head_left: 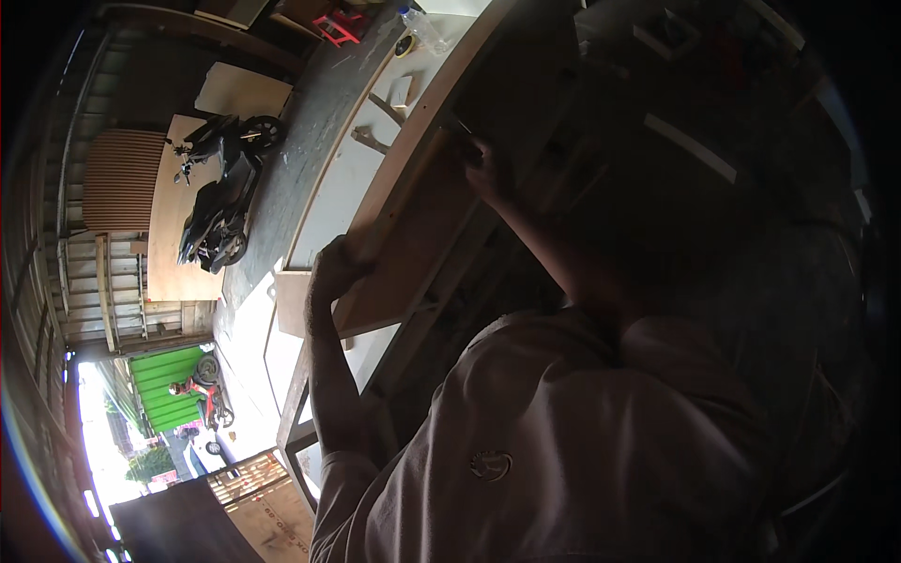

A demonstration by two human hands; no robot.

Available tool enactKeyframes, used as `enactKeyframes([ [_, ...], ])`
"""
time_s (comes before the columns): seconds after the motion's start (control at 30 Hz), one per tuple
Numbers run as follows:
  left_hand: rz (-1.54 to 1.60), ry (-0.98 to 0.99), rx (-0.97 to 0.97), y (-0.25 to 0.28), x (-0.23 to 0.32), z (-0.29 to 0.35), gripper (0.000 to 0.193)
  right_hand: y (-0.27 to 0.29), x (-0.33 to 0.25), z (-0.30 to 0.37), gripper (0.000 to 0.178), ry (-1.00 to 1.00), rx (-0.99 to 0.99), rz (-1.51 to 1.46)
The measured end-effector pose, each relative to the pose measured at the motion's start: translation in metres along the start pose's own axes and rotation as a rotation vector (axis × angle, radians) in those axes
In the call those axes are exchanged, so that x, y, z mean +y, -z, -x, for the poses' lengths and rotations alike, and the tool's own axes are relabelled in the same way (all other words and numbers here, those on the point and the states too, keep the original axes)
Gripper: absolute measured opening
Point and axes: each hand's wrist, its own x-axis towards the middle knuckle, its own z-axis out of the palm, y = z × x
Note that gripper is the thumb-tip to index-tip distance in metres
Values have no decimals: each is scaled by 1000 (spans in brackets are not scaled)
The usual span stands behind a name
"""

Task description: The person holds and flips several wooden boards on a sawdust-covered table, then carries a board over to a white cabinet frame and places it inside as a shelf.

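A long wooden board frame [410, 246] stands on edge across a white-topped workbench [330, 211], slanting from lower left to upper right. My left hand [340, 269] is closed over its top edge near the near-left end. Farther along, my right hand [488, 171] is beside the frame's shaded inner side, with its fingers curled. A thin, pointed object [462, 124] sticks out of the right hand toward the board; the shade hides its kind. Dark marks dot the board's upper edge.
On the bench lie a small white block [402, 91], a tape roll [404, 45], a clear plastic bottle [424, 30] and a wooden piece [370, 140]. A black motor scooter [221, 188] stands left, near leaning panels [169, 253]. A pale strip [690, 147] lies at right.
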Motion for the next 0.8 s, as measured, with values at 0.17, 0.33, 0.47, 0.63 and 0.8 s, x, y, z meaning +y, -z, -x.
enactKeyframes([
  [0.17, -35, 16, -43, -5, -17, -8, 62, 7, -1, 9, 31, 85, 37, 20],
  [0.33, 33, -4, -54, -3, -6, -11, 59, 8, 12, 19, 31, 118, -84, 109],
  [0.47, -19, 20, 10, -6, 22, -30, 57, -10, 49, 32, 31, 131, 49, -6],
  [0.63, 64, 23, 2, -18, 5, -38, 56, -13, 47, 53, 35, -191, -96, -163],
  [0.8, 103, 27, -38, -21, -6, -42, 61, 0, 48, 66, 39, -610, -200, -403],
])
